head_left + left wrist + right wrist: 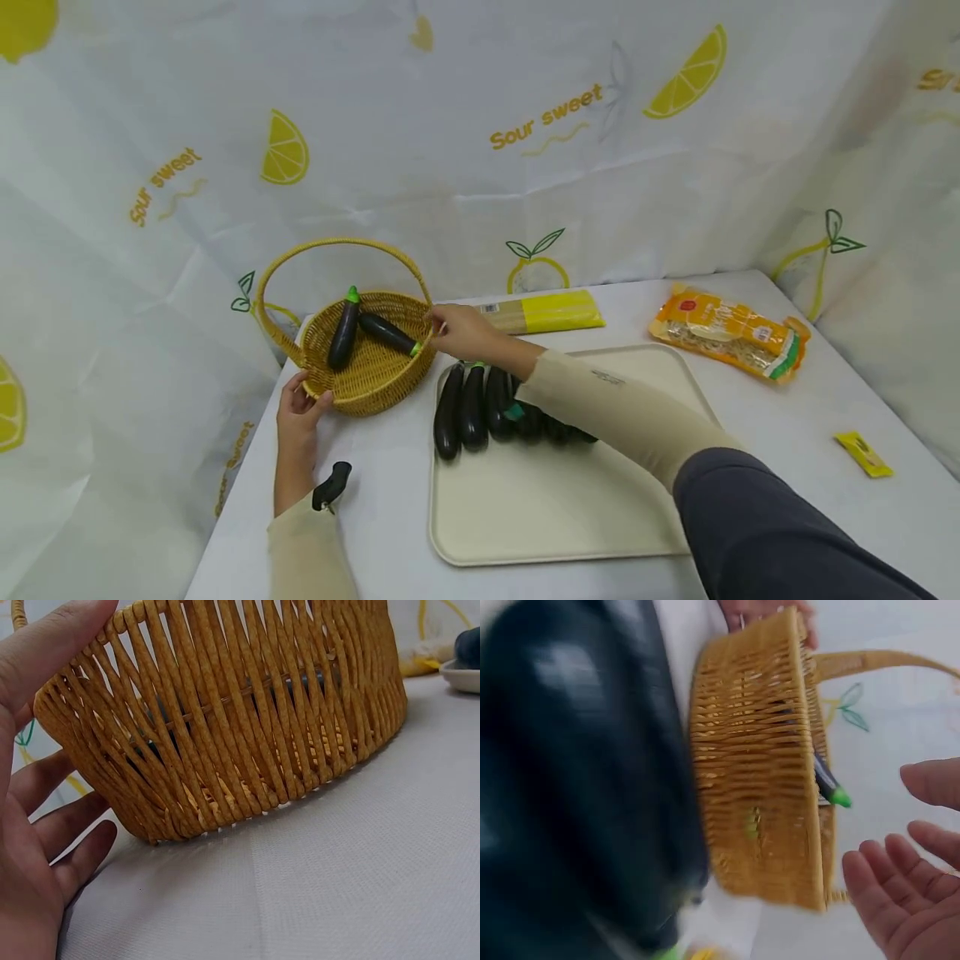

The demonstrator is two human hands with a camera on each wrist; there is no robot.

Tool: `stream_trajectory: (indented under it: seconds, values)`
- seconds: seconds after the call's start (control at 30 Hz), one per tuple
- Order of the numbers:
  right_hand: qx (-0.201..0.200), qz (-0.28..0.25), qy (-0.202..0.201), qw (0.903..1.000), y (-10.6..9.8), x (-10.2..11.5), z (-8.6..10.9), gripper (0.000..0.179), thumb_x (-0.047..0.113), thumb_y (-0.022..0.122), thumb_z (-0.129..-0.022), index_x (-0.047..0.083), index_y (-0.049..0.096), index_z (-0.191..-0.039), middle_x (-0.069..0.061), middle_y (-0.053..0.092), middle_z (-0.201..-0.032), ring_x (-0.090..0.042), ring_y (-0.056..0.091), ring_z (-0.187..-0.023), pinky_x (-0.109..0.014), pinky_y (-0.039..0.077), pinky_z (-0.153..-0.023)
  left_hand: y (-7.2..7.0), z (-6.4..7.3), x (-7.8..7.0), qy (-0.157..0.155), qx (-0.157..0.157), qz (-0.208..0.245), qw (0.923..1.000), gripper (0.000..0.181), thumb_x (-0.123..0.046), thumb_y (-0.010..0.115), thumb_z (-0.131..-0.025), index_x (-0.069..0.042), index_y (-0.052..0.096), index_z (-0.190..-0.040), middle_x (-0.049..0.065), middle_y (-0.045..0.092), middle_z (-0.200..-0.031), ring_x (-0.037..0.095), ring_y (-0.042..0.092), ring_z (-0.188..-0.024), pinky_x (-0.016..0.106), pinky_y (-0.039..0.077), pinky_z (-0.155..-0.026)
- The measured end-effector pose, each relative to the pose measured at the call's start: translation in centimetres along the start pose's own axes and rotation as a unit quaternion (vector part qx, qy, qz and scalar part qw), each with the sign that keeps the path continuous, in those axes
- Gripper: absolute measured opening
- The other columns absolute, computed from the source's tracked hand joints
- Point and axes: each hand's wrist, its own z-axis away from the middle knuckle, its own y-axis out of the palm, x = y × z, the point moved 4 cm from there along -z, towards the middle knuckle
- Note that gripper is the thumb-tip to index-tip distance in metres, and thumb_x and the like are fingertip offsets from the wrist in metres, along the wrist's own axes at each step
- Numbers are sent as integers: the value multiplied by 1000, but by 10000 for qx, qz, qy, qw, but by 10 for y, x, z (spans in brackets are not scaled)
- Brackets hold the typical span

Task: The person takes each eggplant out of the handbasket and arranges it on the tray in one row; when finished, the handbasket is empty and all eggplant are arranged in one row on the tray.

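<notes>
The wicker basket (pixel 375 392) with a tall handle stands at the table's left and contains two dark eggplants (pixel 345 333) with green stems. My left hand (pixel 300 412) holds its near left side, the thumb over the rim and the fingers against the outer wall (pixel 225 720). Close to the basket's right rim is my right hand (pixel 468 337); in the right wrist view its fingers are spread and hold nothing. Several more eggplants (pixel 472 408) lie side by side on the beige tray (pixel 555 508), some hidden under my right forearm.
Behind the tray lies a long yellow-and-clear packet (pixel 558 312). An orange food bag (pixel 727 333) lies at the back right, and a small yellow packet (pixel 862 454) near the right edge. A printed white curtain (pixel 450 167) hangs behind the table.
</notes>
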Motion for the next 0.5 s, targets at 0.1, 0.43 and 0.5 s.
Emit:
stream_trajectory:
  seconds: [0.1, 0.43, 0.5]
  values:
    - [163, 401, -114, 9990, 20, 14, -38, 47, 27, 67, -94, 8, 54, -135, -7, 62, -117, -15, 59, -97, -32, 49, -81, -1, 2, 1, 80, -47, -73, 9999, 57, -1, 69, -89, -10, 42, -138, 13, 43, -147, 19, 46, -124, 17, 42, -91]
    - [896, 2352, 220, 9676, 70, 11, -93, 49, 19, 63, -95, 9, 47, -140, -6, 62, -119, -17, 59, -101, -29, 49, -79, 2, 11, -11, 949, -88, -9, 9955, 37, -3, 65, -92, 11, 48, -122, 4, 54, -114, 16, 52, -104, 17, 45, -81]
    - [1009, 2532, 325, 9616, 73, 10, -93, 51, 17, 61, -96, 9, 43, -143, -7, 62, -118, -16, 60, -96, -29, 49, -74, 5, 15, -20, 1074, -101, -60, 9941, 36, 2, 65, -91, 15, 48, -119, 5, 54, -110, 15, 52, -101, 17, 46, -80]
